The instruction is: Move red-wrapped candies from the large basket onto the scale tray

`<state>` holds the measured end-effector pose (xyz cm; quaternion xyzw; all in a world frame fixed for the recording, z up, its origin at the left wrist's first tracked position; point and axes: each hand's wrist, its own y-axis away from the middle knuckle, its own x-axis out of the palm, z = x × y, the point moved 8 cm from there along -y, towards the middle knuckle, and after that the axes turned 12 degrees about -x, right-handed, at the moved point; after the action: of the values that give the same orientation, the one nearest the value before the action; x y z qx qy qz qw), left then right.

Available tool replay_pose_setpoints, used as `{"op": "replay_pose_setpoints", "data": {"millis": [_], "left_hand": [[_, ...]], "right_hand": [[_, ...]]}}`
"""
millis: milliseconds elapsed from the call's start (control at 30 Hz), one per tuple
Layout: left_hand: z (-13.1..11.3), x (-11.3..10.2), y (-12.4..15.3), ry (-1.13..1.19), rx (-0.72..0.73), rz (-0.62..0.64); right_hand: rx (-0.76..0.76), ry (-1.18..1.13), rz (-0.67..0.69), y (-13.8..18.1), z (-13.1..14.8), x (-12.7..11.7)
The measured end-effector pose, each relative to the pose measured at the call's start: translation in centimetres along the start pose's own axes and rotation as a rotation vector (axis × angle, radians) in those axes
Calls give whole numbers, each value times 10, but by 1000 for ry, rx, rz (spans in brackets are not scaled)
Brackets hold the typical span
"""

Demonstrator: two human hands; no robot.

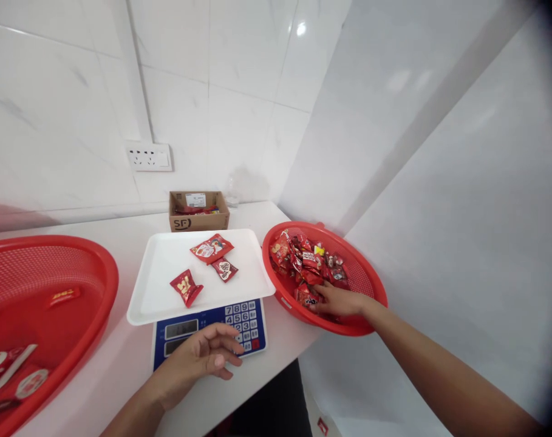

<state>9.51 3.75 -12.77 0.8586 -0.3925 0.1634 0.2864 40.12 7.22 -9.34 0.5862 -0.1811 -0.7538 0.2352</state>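
My left hand (207,352) hovers over the front of a blue and white digital scale (261,328), palm turned inward, fingers loosely bent and apart, holding nothing. On the scale rests a white tray (157,267). Three red snack packets lie on it: a larger packet (212,247), a small packet (224,269) touching it, and a separate packet (187,287) nearer the front. My right hand (342,301) reaches into the red basket (378,291) at the right, thumb and fingers around a red packet (305,295) among the heaped snacks. Some fingertips are hidden.
Another red basket (107,273) at the left holds several packets. A cardboard box (198,222) with red packets stands behind the tray, against the tiled wall. A socket panel (149,156) is on that wall. One red wrapper (322,426) lies on the floor.
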Motion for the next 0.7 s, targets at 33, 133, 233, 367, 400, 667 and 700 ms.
{"op": "replay_pose_setpoints", "data": {"millis": [33,133,233,367,400,667,700], "left_hand": [[0,0,0,2,1,-3],[1,-2,0,7,0,-20],[1,-2,0,5,-1,-32],[0,0,1,-15,4,-33],[0,0,1,-20,3,-35],[0,-2,-1,-28,-8,-58],[1,-2,-2,-30,-11,-60]], "right_hand": [[-1,6,1,1,4,0],[0,16,0,2,13,2],[19,2,15,1,17,10],[42,-11,-14,-1,16,15],[37,-9,-33,-1,16,15],[-79,-65,-258,-1,22,0],[-97,-98,-279,0,22,-2]]}}
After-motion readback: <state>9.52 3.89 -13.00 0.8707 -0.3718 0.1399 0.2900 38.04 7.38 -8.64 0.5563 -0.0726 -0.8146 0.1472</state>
